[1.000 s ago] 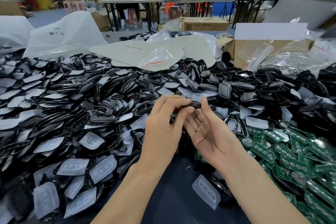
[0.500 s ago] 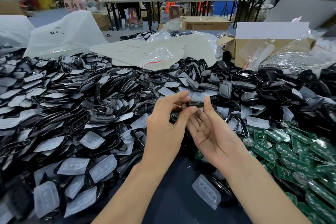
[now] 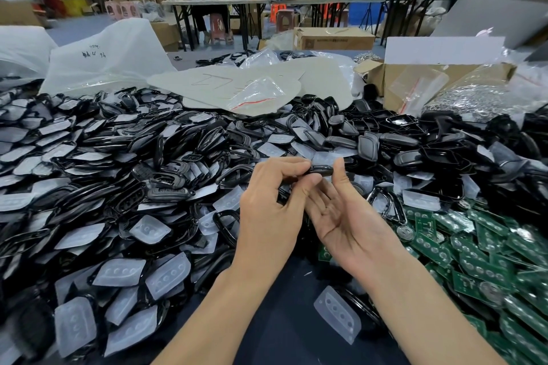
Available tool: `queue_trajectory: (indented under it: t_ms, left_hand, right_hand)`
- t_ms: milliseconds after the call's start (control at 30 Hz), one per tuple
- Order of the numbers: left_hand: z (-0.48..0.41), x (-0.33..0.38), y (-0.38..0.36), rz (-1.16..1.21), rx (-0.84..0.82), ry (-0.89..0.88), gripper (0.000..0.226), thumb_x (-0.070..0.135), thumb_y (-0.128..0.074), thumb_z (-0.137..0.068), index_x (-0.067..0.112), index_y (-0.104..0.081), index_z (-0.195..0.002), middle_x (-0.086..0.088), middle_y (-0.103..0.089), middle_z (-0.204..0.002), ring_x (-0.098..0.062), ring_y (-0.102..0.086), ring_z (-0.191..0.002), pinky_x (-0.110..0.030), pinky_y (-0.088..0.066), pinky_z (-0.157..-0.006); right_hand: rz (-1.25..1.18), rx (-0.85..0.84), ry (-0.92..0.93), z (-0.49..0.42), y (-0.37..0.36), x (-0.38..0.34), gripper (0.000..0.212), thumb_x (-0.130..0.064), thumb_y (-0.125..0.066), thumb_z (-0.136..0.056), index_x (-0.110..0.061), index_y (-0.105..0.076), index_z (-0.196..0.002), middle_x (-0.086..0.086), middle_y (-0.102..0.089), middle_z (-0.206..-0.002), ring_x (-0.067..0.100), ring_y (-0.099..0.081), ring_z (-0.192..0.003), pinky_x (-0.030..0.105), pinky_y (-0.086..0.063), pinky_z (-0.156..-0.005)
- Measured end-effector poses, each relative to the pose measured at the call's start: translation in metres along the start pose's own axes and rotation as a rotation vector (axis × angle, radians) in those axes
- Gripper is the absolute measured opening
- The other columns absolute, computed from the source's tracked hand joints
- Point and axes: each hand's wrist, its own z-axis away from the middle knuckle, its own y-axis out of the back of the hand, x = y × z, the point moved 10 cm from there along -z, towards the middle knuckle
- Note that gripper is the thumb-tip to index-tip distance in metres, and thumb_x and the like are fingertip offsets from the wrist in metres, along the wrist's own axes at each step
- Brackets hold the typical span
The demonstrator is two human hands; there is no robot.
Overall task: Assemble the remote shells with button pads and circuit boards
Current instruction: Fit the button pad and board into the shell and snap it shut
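From the head camera, the left hand and the right hand meet above the dark table. Between them is one black remote shell, held up in the air. The left hand's fingers are bent and pinch the shell's left end. The right hand lies palm up with its fingers out straight; its thumb stands up and touches the shell's right end. To the left is a big heap of black shells mixed with clear button pads (each pad has little round bumps). To the right lie many green circuit boards. One loose pad lies on the table under the right arm.
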Motion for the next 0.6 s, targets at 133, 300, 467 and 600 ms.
queue_trajectory:
  t_ms: [133, 300, 467, 600]
  left_hand:
    - [0.0, 0.001, 0.001, -0.018, 0.001, -0.012, 0.02, 0.033, -0.068, -0.089, 0.043, -0.063, -0.105, 0.017, -0.067, -0.106, -0.011, -0.066, -0.107, -0.016, -0.048, -0.092]
    - [-0.002, 0.003, -0.001, -0.077, -0.036, -0.021, 0.025, 0.032, -0.066, -0.091, 0.046, -0.063, -0.111, 0.02, -0.065, -0.107, -0.007, -0.063, -0.107, -0.012, -0.045, -0.091]
    - [-0.004, 0.0, 0.0, -0.119, -0.046, -0.03, 0.017, 0.027, -0.067, -0.091, 0.035, -0.068, -0.106, 0.017, -0.066, -0.106, -0.012, -0.062, -0.107, -0.024, -0.049, -0.092]
    - [-0.005, -0.019, -0.004, -0.008, -0.095, 0.184, 0.008, 0.024, -0.071, -0.093, 0.031, -0.071, -0.094, 0.012, -0.067, -0.099, -0.01, -0.066, -0.097, -0.021, -0.051, -0.084]
  right_hand:
    - [0.022, 0.015, 0.018, 0.0, 0.0, -0.002, 0.049, -0.03, -0.076, -0.075, 0.004, -0.067, -0.108, 0.022, -0.073, -0.117, 0.025, -0.074, -0.106, 0.029, -0.063, -0.072]
    - [0.014, -0.002, 0.011, 0.0, -0.002, -0.001, 0.052, -0.027, -0.076, -0.076, 0.006, -0.065, -0.114, 0.024, -0.072, -0.118, 0.027, -0.074, -0.105, 0.03, -0.062, -0.073]
    - [0.019, 0.0, 0.018, 0.0, 0.0, -0.002, 0.046, -0.024, -0.077, -0.077, 0.006, -0.067, -0.11, 0.025, -0.071, -0.12, 0.028, -0.073, -0.107, 0.032, -0.063, -0.072]
    - [0.327, 0.047, 0.237, 0.0, 0.0, -0.03, 0.029, -0.027, -0.078, -0.073, -0.007, -0.078, -0.094, 0.017, -0.077, -0.105, 0.026, -0.076, -0.097, 0.029, -0.062, -0.076]
